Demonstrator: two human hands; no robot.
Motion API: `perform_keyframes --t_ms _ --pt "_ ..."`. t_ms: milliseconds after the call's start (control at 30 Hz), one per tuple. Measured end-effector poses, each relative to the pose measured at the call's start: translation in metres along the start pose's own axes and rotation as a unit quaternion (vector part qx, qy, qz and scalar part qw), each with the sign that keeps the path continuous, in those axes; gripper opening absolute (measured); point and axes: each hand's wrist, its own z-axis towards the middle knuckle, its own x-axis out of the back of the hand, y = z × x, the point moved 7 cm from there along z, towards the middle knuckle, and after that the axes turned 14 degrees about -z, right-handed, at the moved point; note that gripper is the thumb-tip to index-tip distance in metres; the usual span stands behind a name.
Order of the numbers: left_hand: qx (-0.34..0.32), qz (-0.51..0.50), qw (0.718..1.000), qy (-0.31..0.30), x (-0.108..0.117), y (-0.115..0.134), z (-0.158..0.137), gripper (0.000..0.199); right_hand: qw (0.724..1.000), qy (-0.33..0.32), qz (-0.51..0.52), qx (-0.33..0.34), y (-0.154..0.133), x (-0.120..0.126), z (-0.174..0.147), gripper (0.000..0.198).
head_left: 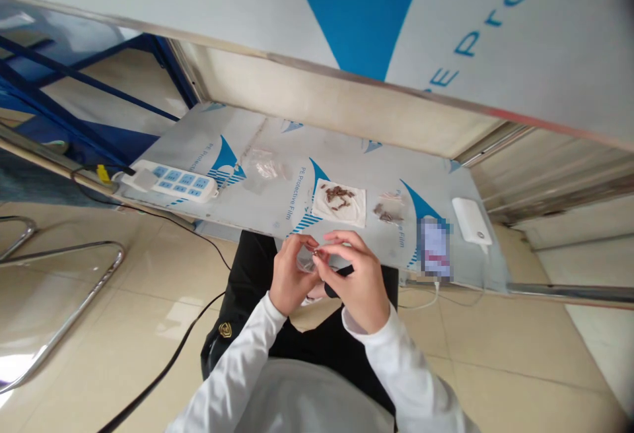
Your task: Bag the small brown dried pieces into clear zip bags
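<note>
In front of the shelf's near edge, over my lap, my two hands meet at the fingertips. My left hand (291,276) is closed, with what looks like a small clear plastic bag (306,261) between its thumb and fingers. My right hand (360,280) pinches a tiny brown piece (316,253) close to the bag's top; its exact kind is too small to make out. Beyond them lies a white paper sheet (324,211) bearing a pile of slim brown pieces (338,194). To its right rests a clear bag with similar brown pieces (389,212).
Further left on the film-covered shelf (247,212) are crumpled clear plastic bags (267,167) and a white power strip (181,182). A phone (436,249) and a white power bank (470,222) with cables lie at the right. An upper shelf (238,7) overhangs the back.
</note>
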Motion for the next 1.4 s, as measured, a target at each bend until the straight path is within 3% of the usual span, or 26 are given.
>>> perform_keyframes --t_ms 167,300,400,467,600,700,867,967,1067,1200,1400 --pt "-0.018 0.004 1.0 -0.024 -0.007 0.008 -0.004 0.016 0.995 -0.083 -0.044 0.024 -0.006 -0.011 -0.009 0.012" --pt "-0.013 0.003 0.999 -0.043 -0.007 0.015 -0.003 0.031 0.987 -0.153 0.007 0.04 0.001 -0.011 -0.01 0.015" --pt "0.02 -0.064 0.993 -0.094 -0.005 0.016 0.001 0.06 0.98 -0.176 0.09 -0.013 0.015 -0.008 -0.007 0.015" --pt "0.083 -0.163 0.977 -0.113 -0.001 0.01 0.002 0.068 0.969 -0.175 0.159 -0.068 0.027 -0.005 -0.002 0.017" --pt "0.246 -0.324 0.909 -0.091 0.008 -0.014 -0.004 0.031 0.932 -0.214 0.26 -0.136 0.042 -0.007 0.008 0.024" --pt "0.276 -0.346 0.894 -0.07 0.011 -0.02 -0.008 0.022 0.92 -0.202 0.295 -0.158 0.048 -0.006 0.013 0.026" --pt "0.276 -0.354 0.891 -0.068 0.007 -0.01 -0.009 0.022 0.915 -0.165 0.325 -0.174 0.053 -0.008 0.01 0.029" --pt "0.229 -0.331 0.913 -0.071 0.008 0.002 -0.006 0.02 0.925 -0.156 0.309 -0.157 0.046 -0.005 0.006 0.03" --pt "0.168 -0.295 0.94 -0.035 0.015 0.012 -0.001 0.016 0.939 -0.142 0.285 -0.131 0.034 0.003 0.0 0.035" --pt "0.136 -0.302 0.943 0.008 0.018 0.021 0.001 0.011 0.943 -0.123 0.284 -0.125 0.023 0.006 -0.006 0.042" --pt "0.142 -0.323 0.936 -0.003 0.009 0.028 0.001 0.011 0.925 -0.054 0.343 -0.156 0.027 -0.002 -0.007 0.014"
